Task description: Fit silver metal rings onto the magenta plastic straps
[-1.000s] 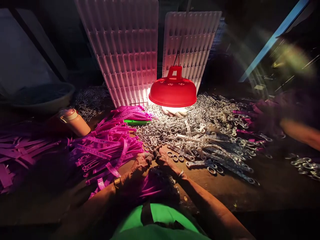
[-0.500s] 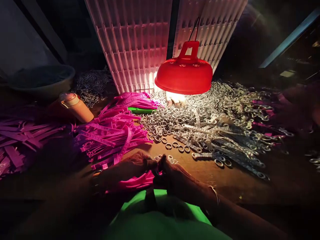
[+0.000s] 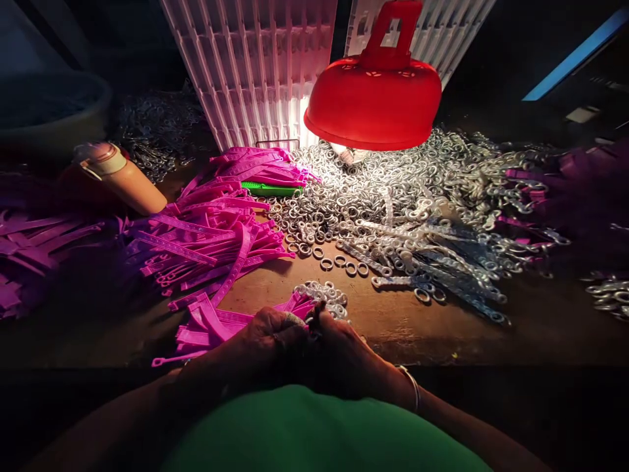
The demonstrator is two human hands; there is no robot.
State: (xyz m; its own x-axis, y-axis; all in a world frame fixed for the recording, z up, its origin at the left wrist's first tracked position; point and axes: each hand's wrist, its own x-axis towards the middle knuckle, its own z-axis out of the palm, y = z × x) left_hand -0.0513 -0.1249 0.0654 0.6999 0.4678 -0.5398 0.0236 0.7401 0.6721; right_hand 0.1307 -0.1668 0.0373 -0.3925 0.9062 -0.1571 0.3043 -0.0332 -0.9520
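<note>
My left hand (image 3: 268, 335) and my right hand (image 3: 351, 357) meet at the table's front edge, close to my green clothing. Both are closed, fingertips pinched together and almost touching. Whatever small thing sits between them is dark and hidden by the fingers. Beside my left hand lies a bunch of pink plastic straps (image 3: 211, 324) with looped ends, partly under the wrist. Just beyond the fingertips is a small heap of metal rings (image 3: 327, 295). A bangle (image 3: 410, 387) circles my right wrist.
A red lamp (image 3: 376, 108) hangs over a large pile of metal rings (image 3: 373, 190). Light-coloured straps (image 3: 442, 249) lie at its right, more pink straps (image 3: 230, 229) at its left. An orange bottle (image 3: 128, 180), a green strip (image 3: 272, 190) and a basin (image 3: 54, 108) stand or lie further left.
The view has tilted down, so the table and lamp sit higher in the picture. More of the near pink straps and rings now shows. Both hands stay pinched together.
</note>
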